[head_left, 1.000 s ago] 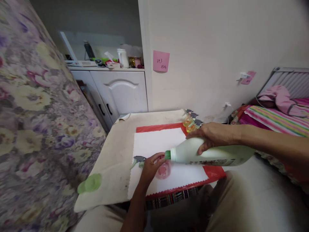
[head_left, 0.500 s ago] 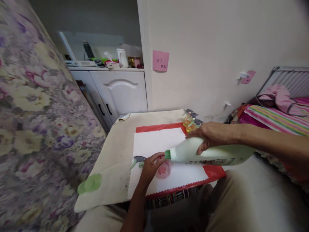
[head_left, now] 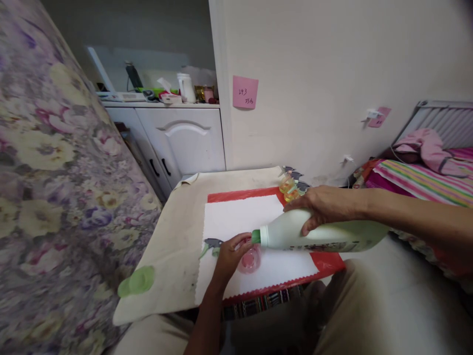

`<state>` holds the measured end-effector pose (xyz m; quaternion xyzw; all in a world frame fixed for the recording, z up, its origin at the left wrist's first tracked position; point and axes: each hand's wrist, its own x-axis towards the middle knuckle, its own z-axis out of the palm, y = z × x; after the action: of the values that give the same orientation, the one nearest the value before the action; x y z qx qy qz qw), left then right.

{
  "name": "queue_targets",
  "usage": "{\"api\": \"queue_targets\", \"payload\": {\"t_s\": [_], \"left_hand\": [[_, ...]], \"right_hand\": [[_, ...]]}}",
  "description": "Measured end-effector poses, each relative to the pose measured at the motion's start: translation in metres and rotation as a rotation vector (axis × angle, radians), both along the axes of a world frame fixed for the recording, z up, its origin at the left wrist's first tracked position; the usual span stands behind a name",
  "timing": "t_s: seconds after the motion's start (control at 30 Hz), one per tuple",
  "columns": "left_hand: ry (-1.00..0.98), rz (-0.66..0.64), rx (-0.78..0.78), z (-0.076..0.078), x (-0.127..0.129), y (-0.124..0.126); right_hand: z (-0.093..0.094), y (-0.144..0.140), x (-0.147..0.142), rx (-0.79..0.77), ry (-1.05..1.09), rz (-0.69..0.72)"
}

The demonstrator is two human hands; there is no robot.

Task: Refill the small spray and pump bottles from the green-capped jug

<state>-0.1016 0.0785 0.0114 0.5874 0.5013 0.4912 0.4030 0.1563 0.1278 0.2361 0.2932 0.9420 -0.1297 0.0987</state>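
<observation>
My right hand grips a large pale green jug-like bottle from above, tilted nearly level. Its green spout sits at the mouth of a small clear pink bottle. Closed around the neck of that pink bottle is my left hand, steadying it upright on a white sheet. Whether liquid is flowing cannot be made out. Just left of my left hand lies a grey and green spray trigger head.
Small spray bottles with yellow liquid stand at the table's back right corner. A green cap lies at the front left. Under the white sheet is a red sheet. A floral curtain hangs on the left, a bed stands right.
Both hands and both bottles hold almost the same positions. Only a very slight shift of the whole view shows.
</observation>
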Motion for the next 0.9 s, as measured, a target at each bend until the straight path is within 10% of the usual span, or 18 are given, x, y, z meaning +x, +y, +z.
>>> {"api": "queue_targets", "payload": {"t_s": [0.9], "left_hand": [[-0.011,-0.002,-0.015,0.0026,0.0,-0.0009]], "right_hand": [[-0.005,0.0048,0.0044,-0.001,0.034,0.02]]}}
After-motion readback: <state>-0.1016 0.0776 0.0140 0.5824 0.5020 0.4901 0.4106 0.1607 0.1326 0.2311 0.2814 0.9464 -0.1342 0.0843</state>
